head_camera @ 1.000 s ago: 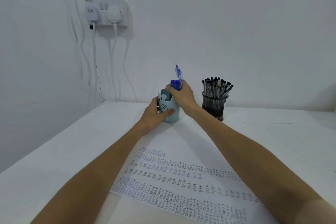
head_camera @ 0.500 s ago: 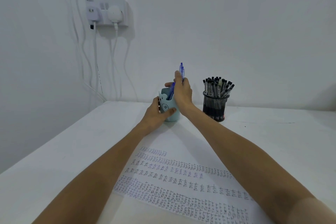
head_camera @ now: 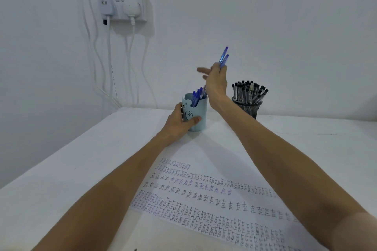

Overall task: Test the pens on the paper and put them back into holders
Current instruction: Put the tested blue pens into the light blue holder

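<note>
Several blue pens (head_camera: 196, 97) occupy the cup (head_camera: 199, 112) (left fingers (head_camera: 193, 120) clasp it); right fingers (head_camera: 204, 70) pinch a pair (head_camera: 224, 58).

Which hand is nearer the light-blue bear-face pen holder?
Left. The left hand grips the light-blue bear-face pen holder at its side; the right hand hovers above it, holding blue pens.

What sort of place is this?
Probably a plain desk in an office or study: a white table, a blue pen holder, a mesh pen holder and a wall socket.
</note>
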{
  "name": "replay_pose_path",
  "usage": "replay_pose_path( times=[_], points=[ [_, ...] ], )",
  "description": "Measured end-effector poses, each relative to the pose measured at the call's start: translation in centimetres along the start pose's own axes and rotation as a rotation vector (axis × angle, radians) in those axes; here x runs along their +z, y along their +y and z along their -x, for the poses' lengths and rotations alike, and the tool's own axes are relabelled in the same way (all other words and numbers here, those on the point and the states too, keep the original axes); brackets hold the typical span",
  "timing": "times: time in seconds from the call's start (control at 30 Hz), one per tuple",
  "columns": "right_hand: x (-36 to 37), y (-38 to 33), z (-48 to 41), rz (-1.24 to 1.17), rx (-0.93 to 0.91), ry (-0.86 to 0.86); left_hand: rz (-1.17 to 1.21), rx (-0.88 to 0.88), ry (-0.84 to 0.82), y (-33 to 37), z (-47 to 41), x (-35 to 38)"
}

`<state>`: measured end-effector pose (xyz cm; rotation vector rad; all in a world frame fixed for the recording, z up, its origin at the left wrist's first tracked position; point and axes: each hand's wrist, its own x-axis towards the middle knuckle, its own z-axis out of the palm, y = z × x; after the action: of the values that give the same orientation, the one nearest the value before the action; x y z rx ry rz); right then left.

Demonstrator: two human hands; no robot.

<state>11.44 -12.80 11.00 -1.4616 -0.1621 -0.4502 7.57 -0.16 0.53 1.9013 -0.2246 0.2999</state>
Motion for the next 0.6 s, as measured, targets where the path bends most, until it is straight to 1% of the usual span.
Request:
replay_pose_path(
  times=[0.07, 0.17, 0.3, 0.4, 0.47, 0.6],
  points=[
    [-0.1, -0.2, -0.5, -0.079, -0.034, -0.033, 0.000, 0.000, 0.000, 0.0, 0.0, 0.0],
    [-0.3, 0.6, -0.7, -0.088, -0.046, -0.080, 0.007, -0.002, 0.000, -0.1, 0.0, 0.0],
    [-0.5, 2.6, 0.1, -0.022, 0.009, -0.174, 0.011, 0.000, -0.006, -0.1, 0.0, -0.1],
    [-0.6, 3.4, 0.9, 0.013, 0.052, -0.181, 0.010, 0.004, -0.002, 0.0, -0.1, -0.1],
    [-0.9, 3.6, 1.3, 0.090, 0.040, -0.168, 0.007, 0.002, 0.001, -0.1, -0.1, 0.0],
    [-1.6, 3.5, 1.6, 0.208, 0.006, -0.214, 0.000, 0.008, 0.003, 0.0, 0.0, 0.0]
  ],
)
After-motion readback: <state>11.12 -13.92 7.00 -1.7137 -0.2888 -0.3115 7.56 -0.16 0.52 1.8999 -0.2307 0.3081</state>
